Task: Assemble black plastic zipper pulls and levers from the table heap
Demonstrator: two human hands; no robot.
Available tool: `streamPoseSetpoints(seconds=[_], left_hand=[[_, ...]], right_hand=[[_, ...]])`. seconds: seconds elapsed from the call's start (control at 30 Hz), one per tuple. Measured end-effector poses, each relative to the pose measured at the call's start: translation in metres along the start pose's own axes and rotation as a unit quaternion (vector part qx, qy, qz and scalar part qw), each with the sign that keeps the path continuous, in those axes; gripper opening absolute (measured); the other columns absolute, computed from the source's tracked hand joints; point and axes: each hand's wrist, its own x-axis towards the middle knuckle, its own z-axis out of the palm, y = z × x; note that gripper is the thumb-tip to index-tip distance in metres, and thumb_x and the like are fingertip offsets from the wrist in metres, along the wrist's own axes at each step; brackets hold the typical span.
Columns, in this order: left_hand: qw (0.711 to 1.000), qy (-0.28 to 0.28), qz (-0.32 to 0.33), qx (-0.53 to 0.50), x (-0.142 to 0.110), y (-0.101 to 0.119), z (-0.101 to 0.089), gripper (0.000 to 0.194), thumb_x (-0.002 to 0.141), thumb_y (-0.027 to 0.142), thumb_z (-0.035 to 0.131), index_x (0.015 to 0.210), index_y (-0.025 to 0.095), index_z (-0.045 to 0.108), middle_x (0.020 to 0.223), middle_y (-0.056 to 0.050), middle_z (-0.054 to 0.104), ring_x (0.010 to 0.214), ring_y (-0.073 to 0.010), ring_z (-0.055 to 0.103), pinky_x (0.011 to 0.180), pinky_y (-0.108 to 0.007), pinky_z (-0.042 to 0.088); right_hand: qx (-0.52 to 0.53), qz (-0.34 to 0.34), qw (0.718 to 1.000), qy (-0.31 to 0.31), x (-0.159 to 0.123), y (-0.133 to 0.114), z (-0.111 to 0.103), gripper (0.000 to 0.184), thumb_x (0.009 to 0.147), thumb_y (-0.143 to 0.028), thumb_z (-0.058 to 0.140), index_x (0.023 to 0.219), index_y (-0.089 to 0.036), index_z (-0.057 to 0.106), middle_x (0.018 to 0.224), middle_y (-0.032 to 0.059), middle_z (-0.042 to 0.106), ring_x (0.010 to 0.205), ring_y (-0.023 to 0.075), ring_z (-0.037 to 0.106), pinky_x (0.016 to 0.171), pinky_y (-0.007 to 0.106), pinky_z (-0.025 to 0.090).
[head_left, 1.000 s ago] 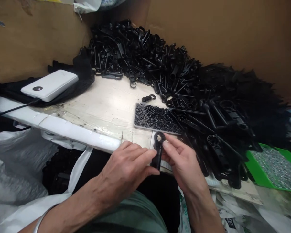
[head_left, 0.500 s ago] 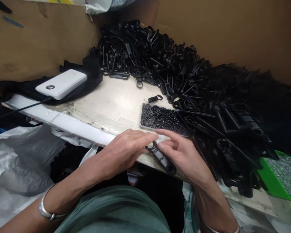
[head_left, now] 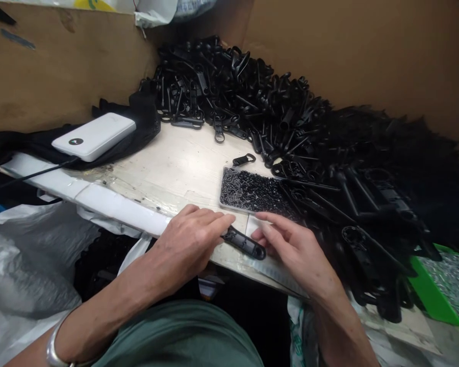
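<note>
A black plastic handle piece (head_left: 244, 243) lies flat near the table's front edge. My left hand (head_left: 189, 243) rests on its left end, fingers closed over it. My right hand (head_left: 290, 247) hovers just right of the piece with fingers loosely spread, nothing visible in it. Just beyond the hands sits a shallow clear tray of small black screws (head_left: 252, 191). A big heap of the same black handle pieces (head_left: 283, 117) covers the back and right of the table.
A white power bank (head_left: 94, 136) lies on black cloth at the left with a cable. A green tray of silver screws (head_left: 449, 283) sits at the far right. Cardboard walls (head_left: 348, 51) stand behind. Plastic bags (head_left: 26, 255) hang below the table edge.
The black piece went from upright between both hands to lying flat on the table. My right hand has let go of it and my left hand presses its end.
</note>
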Motion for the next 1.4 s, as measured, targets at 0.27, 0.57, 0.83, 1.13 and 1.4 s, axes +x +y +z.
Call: streamPoseSetpoints(seconds=[0.27,0.57,0.83,1.13,1.4], left_hand=[[0.997,-0.039,-0.032,0.060,0.002,0.000,0.001,0.035,0.083,0.008,0.058,0.116,0.018,0.053,0.114,-0.011,0.067,0.102,-0.0258,0.063,0.083,-0.041,0.046],[0.998,0.009,-0.045,0.030,0.004,-0.008,-0.008,0.020,0.090,0.020,0.054,0.110,0.019,0.059,0.102,-0.009,0.069,0.090,-0.0234,0.063,0.078,-0.038,0.049],[0.996,-0.027,-0.048,0.074,0.034,-0.018,-0.019,0.016,0.090,0.018,0.054,0.093,0.015,0.069,0.086,-0.009,0.070,0.086,-0.0246,0.063,0.078,-0.039,0.050],[0.992,-0.054,-0.080,0.087,0.044,-0.017,-0.020,0.017,0.089,0.018,0.054,0.088,0.013,0.071,0.081,-0.010,0.069,0.084,-0.0256,0.062,0.078,-0.040,0.049],[0.988,-0.086,-0.091,0.091,0.049,-0.012,-0.023,0.019,0.090,0.019,0.053,0.091,0.013,0.071,0.085,-0.009,0.070,0.087,-0.0253,0.062,0.080,-0.039,0.048]], right_hand=[[-0.265,-0.077,0.956,0.100,0.024,-0.011,-0.018,0.016,0.089,-0.027,0.061,0.098,-0.023,0.073,0.100,0.0041,0.072,0.091,0.0240,0.065,0.083,0.036,0.047],[-0.458,-0.119,0.881,0.008,0.070,-0.030,0.005,0.011,0.089,-0.022,0.060,0.087,-0.022,0.070,0.089,0.0057,0.069,0.083,0.0231,0.064,0.064,0.029,0.040],[-0.453,-0.118,0.883,-0.004,0.073,-0.028,-0.002,0.017,0.090,-0.017,0.053,0.081,-0.022,0.066,0.085,0.0033,0.069,0.079,0.0199,0.063,0.061,0.028,0.038],[-0.445,-0.157,0.882,-0.009,0.078,-0.026,0.005,0.014,0.091,-0.023,0.061,0.104,-0.025,0.065,0.101,0.0027,0.068,0.095,0.0224,0.063,0.071,0.029,0.041],[-0.456,-0.174,0.873,0.002,0.078,-0.025,0.011,0.015,0.093,-0.017,0.052,0.085,-0.020,0.063,0.084,0.0055,0.065,0.079,0.0222,0.061,0.062,0.029,0.036]])
